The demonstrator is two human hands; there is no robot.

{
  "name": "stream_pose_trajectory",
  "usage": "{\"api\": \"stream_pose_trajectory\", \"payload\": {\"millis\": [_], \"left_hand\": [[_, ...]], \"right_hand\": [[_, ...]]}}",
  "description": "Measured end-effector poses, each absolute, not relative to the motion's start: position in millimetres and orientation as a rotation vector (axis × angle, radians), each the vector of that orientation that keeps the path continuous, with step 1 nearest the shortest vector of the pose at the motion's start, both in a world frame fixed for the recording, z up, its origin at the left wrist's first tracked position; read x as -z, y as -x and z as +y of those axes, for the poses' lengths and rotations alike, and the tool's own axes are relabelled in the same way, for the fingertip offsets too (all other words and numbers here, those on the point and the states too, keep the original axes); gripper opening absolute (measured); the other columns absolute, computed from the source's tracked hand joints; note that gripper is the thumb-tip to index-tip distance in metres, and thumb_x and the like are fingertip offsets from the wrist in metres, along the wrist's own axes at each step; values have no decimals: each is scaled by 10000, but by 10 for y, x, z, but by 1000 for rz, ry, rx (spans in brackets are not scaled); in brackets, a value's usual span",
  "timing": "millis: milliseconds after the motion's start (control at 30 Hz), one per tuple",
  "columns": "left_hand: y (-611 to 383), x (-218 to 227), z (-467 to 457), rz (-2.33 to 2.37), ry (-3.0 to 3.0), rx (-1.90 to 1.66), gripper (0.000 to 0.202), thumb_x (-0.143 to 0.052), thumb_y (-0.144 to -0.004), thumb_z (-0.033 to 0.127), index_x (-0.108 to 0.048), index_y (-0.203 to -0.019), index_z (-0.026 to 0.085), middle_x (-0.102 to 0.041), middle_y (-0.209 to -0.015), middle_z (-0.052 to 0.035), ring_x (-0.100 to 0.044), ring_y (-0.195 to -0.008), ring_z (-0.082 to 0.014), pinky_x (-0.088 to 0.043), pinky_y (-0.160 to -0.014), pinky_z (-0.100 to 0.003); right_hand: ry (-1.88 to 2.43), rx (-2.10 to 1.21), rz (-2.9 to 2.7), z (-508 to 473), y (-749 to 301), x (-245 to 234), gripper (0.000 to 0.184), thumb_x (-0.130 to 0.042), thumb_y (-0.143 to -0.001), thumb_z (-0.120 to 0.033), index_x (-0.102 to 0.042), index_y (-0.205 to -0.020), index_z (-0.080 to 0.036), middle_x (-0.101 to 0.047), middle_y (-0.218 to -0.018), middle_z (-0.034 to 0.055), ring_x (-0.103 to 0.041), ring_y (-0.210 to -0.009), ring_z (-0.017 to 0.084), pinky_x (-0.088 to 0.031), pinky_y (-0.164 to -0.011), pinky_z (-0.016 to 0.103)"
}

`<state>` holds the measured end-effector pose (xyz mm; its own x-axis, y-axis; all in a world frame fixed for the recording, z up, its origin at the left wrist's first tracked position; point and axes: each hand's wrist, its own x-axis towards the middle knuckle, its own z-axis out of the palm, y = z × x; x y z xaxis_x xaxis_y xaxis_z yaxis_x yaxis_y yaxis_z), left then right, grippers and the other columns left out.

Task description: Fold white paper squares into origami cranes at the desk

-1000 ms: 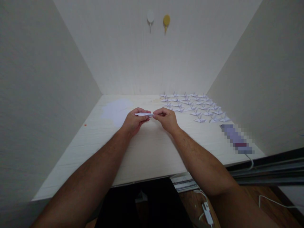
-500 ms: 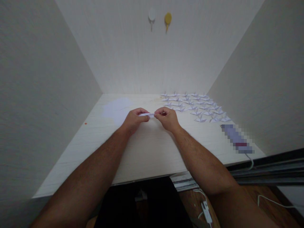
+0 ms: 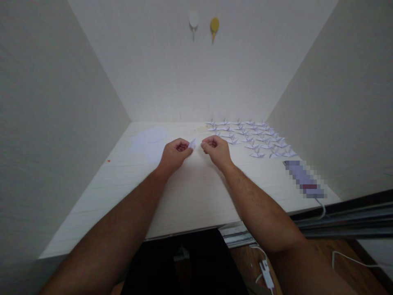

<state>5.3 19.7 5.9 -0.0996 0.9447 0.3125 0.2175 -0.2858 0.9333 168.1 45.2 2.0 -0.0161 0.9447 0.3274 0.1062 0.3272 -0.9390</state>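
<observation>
Over the middle of the table, my left hand (image 3: 175,155) pinches a small folded piece of white paper (image 3: 192,144) between thumb and fingers; its tip points up and to the right. A short gap away, my right hand (image 3: 217,150) is closed, fingers curled and thumb against the forefinger, with nothing visible in it. It does not touch the paper. To the right, several white paper cranes (image 3: 252,146) stand in rows. Loose white sheets (image 3: 147,141) lie flat to the left, partly behind my left hand.
On the right of the white table (image 3: 190,205) lies a blurred-out flat device (image 3: 303,178) with a white cable. Walls close in the table at the left, back and right. A white hook (image 3: 193,19) and a yellow hook (image 3: 214,24) are on the back wall.
My right hand has let go of the folded paper and moved slightly off it. The paper, held flat between both hands before, now tilts upward in my left hand alone.
</observation>
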Motion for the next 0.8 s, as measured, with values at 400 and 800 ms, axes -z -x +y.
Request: {"api": "stream_pose_trajectory", "payload": {"millis": [400,800], "left_hand": [[-112,-27,173,1276,-1854,-1548,143,-693,-718,292,-643,-786,177,-636,-708,2,-557,-639,-111,-447,-599,-229],[-153,-22,126,1280,-1919,-1605,94,-658,-748,242,-656,-801,165,-603,-682,-1,-510,-578,-94,-403,-525,-209]], "right_hand": [[984,-1061,-1462,335,-1613,-98,207,-699,-660,-335,-582,-686,-166,-571,-526,-34,-523,-470,88,-406,-453,201],[967,-929,-1529,322,-1609,-70,203,-686,-704,-341,-585,-671,-167,-567,-546,-29,-480,-477,80,-384,-476,208]]}}
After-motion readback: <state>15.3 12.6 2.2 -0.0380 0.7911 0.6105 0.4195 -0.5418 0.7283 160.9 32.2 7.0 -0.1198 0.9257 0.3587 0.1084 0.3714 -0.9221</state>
